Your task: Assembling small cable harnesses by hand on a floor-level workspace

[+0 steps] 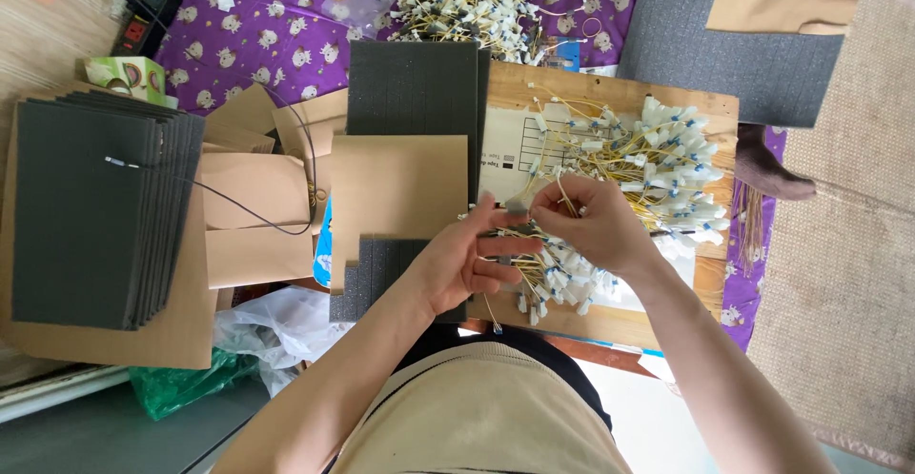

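My left hand (467, 255) and my right hand (593, 224) meet over a wooden board (610, 93). Between their fingertips they pinch a small white connector on a thin yellow wire (519, 204). Under and right of the hands lies a heap of yellow wires with white connectors and blue marks (658, 164). A white printed sheet (510, 155) lies on the board beneath the wires. Just left of my left hand are a brown paper sheet (396, 188) and dark grey foam pads (415, 88).
A stack of dark foam sheets (91, 212) on cardboard lies far left, with brown paper pieces (253, 207) and a black cable beside it. A second wire heap (472, 2) rests on purple cloth. Another foam sheet (734, 50) lies top right, near another person's foot (772, 174).
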